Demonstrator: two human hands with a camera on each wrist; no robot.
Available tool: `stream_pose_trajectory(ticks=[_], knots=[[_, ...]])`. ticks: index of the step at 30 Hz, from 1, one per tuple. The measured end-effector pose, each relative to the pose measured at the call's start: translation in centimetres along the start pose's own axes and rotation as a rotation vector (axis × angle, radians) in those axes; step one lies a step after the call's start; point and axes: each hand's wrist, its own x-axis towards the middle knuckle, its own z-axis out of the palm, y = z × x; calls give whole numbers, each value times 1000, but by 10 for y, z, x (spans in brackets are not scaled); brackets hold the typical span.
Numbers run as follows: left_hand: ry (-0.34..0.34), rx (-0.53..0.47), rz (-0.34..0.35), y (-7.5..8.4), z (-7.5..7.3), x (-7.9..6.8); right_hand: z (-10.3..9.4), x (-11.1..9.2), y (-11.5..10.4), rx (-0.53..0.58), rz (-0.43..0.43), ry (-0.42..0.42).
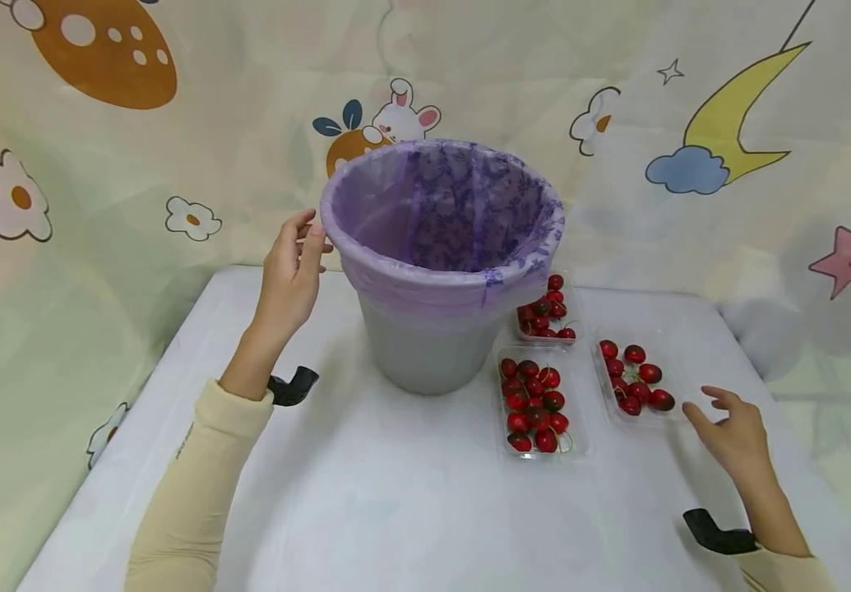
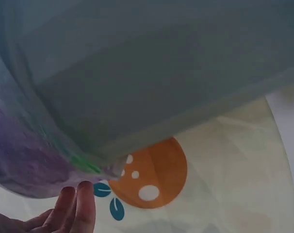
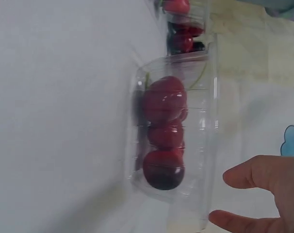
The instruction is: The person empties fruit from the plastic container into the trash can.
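Observation:
A pale trash bin [image 1: 432, 349] stands upright on the table, lined with a purple patterned plastic bag [image 1: 413, 284] folded over its rim. Beside the rim's left side is my left hand [image 1: 292, 267], its fingertips right at the bag's edge and its fingers loosely bent. In the left wrist view, two fingertips [image 2: 85, 194] show just below the purple bag. My right hand [image 1: 736, 436] hovers at the right, thumb and fingers apart, with nothing between them. Close by is a clear plastic box [image 3: 198, 111] holding several red cherries [image 3: 164, 170].
A second clear box [image 1: 582, 440] of cherries sits in front, right of the bin. Partly hidden behind the bin is a third, with more cherries [image 1: 557, 311]. A cartoon-printed cloth [image 1: 247, 123] hangs behind the white table [image 1: 395, 510].

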Motion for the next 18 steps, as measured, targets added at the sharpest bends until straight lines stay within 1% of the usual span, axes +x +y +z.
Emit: stream_pose_trajectory(ticks=[3, 4, 6, 8, 10, 11, 13, 16, 18], knots=[[-15, -49, -43, 5, 7, 5, 2, 3, 10, 54, 49, -81], [-13, -87, -60, 6, 7, 7, 4, 7, 13, 93, 63, -120], [-19, -175, -86, 8, 6, 9, 12, 15, 21, 186, 106, -166], [-36, -256, -102, 10, 6, 11, 21, 24, 36, 280, 118, -179], [-59, -326, -112, 11, 8, 12, 29, 31, 50, 360, 116, -166], [-69, -343, -114, 12, 9, 13, 32, 33, 57, 389, 118, -153], [-81, -355, -109, 12, 11, 14, 35, 34, 64, 455, 104, -157], [-94, -374, -93, 12, 14, 15, 29, 28, 57, 515, 130, -192], [-101, -377, -84, 12, 16, 15, 23, 21, 45, 502, 137, -215]])
